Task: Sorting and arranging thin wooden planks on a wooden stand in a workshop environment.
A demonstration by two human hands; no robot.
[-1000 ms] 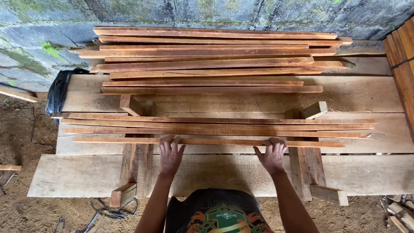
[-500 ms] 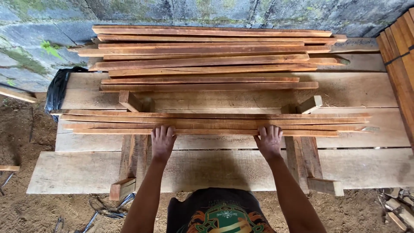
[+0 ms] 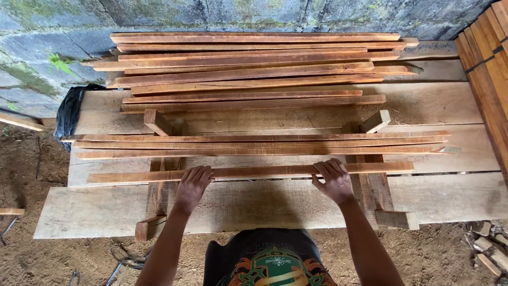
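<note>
Grey block wall [image 3: 254, 13] with green moss patches at top, dirt floor [image 3: 32, 259] below. Head view only. Counter [image 3: 264, 204] made of wide pale planks laid side by side, long axis left to right, resting on short wooden cross blocks [image 3: 157, 123].

Left hand [image 3: 191, 186] and right hand [image 3: 333, 180] both lie on one thin reddish wood strip [image 3: 254, 172]. That strip sits on the near part of the counter, flat, long axis left-right across the frame, left end slightly lower than the right end. It is apart from the other strips, nearest to the person. Left-hand fingers [image 3: 198, 173] are curled over the strip's near edge, lightly closed on it. Right-hand fingers [image 3: 330, 168] are likewise bent over the strip, thumb on the near side. The hands sit well apart, either side of the strip's middle.

Just beyond it: a group of three strips [image 3: 259, 144] lying parallel, same left-right direction, touching each other. Farther back, a larger stack of strips [image 3: 254, 63] against the wall, also left-right, ends uneven. Black plastic bag [image 3: 71, 108] at the counter's left end. Stack of reddish boards [image 3: 489, 69] at the right edge, running away from the camera. Wood scraps [image 3: 489, 249] on the floor lower right. Person's dark shirt with a colourful print [image 3: 270, 262] at bottom centre.
</note>
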